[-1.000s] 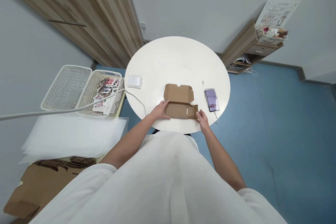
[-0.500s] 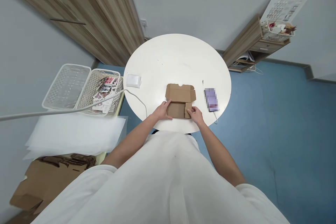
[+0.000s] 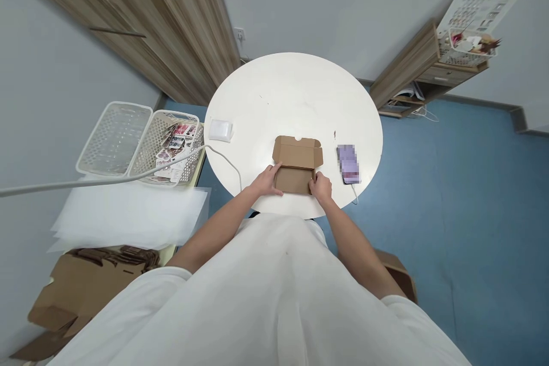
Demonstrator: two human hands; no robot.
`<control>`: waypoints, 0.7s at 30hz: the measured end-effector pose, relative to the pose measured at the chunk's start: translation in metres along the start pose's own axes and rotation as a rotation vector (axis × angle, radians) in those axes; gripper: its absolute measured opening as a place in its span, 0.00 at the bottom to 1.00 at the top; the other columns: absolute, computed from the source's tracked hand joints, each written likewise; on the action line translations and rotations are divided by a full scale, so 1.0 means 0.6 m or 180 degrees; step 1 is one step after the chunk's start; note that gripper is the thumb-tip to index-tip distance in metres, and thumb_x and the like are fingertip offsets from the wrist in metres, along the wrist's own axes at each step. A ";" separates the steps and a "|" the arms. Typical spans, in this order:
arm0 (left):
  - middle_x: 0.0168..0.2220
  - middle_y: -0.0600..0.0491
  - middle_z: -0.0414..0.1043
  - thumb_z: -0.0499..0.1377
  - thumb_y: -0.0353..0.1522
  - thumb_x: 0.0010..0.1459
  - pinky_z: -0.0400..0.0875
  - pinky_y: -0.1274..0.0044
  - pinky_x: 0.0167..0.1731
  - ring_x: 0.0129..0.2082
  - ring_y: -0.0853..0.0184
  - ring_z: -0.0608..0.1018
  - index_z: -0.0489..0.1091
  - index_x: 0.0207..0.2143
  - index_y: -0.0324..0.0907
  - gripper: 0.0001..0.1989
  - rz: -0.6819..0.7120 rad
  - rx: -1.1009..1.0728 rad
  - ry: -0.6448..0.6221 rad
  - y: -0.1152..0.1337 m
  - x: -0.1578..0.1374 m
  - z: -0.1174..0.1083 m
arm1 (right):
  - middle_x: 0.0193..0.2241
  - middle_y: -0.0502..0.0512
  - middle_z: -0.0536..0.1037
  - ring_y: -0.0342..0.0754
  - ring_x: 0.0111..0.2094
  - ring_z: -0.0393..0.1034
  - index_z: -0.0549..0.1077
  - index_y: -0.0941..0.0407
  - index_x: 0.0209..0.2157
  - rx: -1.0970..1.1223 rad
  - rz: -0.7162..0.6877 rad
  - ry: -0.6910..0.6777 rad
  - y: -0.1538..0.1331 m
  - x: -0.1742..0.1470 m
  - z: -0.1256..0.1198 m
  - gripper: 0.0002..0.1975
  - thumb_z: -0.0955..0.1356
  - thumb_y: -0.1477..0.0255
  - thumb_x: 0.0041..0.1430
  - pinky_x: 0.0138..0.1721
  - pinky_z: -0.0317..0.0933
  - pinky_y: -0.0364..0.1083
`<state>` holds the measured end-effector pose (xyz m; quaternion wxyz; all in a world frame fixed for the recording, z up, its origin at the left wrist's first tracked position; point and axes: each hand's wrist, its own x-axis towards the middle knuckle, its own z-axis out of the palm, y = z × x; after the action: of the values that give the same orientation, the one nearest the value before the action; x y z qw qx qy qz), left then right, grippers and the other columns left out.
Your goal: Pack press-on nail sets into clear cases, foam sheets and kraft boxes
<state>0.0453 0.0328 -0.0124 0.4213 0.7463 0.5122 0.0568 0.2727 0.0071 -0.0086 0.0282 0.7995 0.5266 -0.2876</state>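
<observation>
My left hand [image 3: 267, 182], spread wide, grips the left end of the brown rectangular cardboard box [image 3: 294, 180]; my right hand [image 3: 321, 187], fingers curled, pinches its right wall. I note the box near the white round table [image 3: 291, 88]'s near rim, tabletop extending beyond. Lid lies back, far side.

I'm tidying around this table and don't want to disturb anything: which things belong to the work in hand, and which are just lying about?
In use:
open cardboard box, with left hand and right hand on it
white table beneath

Apparently lying about:
phone
white packet
cards in a basket
brown cardboard, lower left (untouched, possibly related)
</observation>
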 end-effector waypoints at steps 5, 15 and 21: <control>0.46 0.46 0.58 0.69 0.45 0.30 0.65 0.67 0.41 0.42 0.56 0.69 0.39 0.63 0.48 0.60 0.0000 -0.0063 0.0026 0.005 -0.001 0.000 | 0.34 0.61 0.74 0.54 0.37 0.70 0.65 0.56 0.39 -0.0119 0.0115 -0.0005 -0.011 -0.003 -0.003 0.08 0.60 0.72 0.56 0.33 0.59 0.48; 0.46 0.47 0.57 0.69 0.45 0.29 0.65 0.67 0.42 0.44 0.56 0.68 0.37 0.63 0.49 0.62 -0.0012 -0.0123 0.0002 0.007 0.004 0.000 | 0.37 0.59 0.72 0.55 0.39 0.69 0.61 0.55 0.40 -0.0002 0.0114 0.0025 -0.012 -0.016 0.001 0.10 0.60 0.67 0.57 0.34 0.59 0.49; 0.46 0.47 0.56 0.68 0.44 0.33 0.65 0.67 0.43 0.44 0.57 0.68 0.30 0.63 0.49 0.62 -0.0061 -0.0203 -0.0021 0.008 0.000 0.004 | 0.40 0.59 0.71 0.54 0.39 0.68 0.61 0.55 0.42 0.0127 0.0126 0.0039 -0.011 -0.024 0.007 0.15 0.58 0.60 0.58 0.36 0.59 0.50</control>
<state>0.0499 0.0307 -0.0103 0.4471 0.7276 0.5159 0.0666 0.2611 -0.0032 -0.0035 0.0148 0.8119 0.5050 -0.2926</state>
